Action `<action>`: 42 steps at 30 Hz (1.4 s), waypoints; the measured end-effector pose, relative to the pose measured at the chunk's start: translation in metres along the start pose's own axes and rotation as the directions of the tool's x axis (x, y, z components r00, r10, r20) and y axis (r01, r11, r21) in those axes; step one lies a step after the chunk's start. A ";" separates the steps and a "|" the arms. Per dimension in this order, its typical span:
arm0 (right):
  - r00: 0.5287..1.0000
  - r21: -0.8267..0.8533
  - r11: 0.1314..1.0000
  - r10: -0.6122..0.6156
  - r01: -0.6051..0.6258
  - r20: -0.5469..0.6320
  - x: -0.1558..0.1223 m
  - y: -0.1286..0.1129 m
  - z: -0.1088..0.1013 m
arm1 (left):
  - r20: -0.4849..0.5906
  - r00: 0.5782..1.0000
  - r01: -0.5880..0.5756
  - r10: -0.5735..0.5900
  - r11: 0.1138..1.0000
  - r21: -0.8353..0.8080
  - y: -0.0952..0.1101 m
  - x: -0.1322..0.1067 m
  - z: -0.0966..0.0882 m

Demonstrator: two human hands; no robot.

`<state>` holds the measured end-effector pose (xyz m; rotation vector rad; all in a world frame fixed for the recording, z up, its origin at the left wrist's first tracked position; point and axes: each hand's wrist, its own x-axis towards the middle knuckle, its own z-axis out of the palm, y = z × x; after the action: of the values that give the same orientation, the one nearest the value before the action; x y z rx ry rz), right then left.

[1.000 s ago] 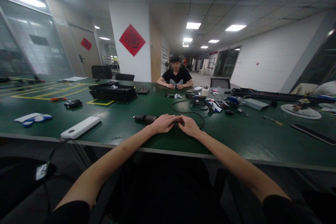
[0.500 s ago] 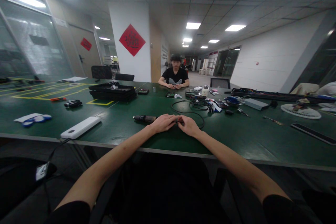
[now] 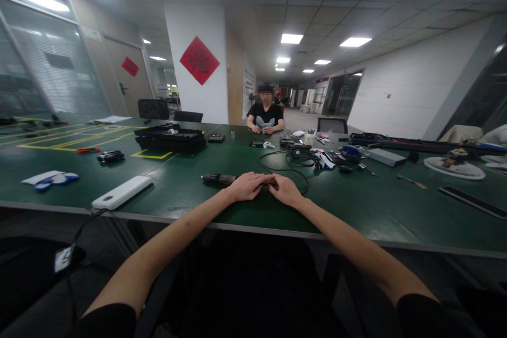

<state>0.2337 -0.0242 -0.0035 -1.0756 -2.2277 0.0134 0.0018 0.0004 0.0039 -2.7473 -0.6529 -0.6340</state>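
Since the tool (image 3: 217,179) seems stiff and weighty, a mid-length grip is advised; what is held by left hand (image 3: 247,186) or right hand (image 3: 284,190) cannot be told.

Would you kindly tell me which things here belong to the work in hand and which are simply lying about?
In hand:
- black cylindrical tool, under the left hand
- black cable, looping beside the right hand, probably the tool's

Lying about, it seems:
- white oblong case
- stacked black trays
- orange-handled tool
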 end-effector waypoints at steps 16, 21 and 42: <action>1.000 -0.028 1.000 0.000 0.000 0.007 0.000 0.002 0.001 | 0.009 1.000 0.003 -0.003 1.000 0.000 0.000 0.000 -0.001; 1.000 -0.023 1.000 -0.002 0.002 0.012 0.000 0.002 0.001 | 0.009 1.000 0.015 -0.015 1.000 0.014 0.000 0.000 -0.001; 1.000 -0.042 0.999 0.012 -0.011 0.008 0.000 0.000 0.001 | 0.011 1.000 0.018 -0.019 1.000 0.021 0.000 0.000 -0.001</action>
<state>0.2329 -0.0240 -0.0039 -1.1129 -2.2382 -0.0245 0.0015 0.0000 0.0051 -2.7302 -0.6842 -0.6131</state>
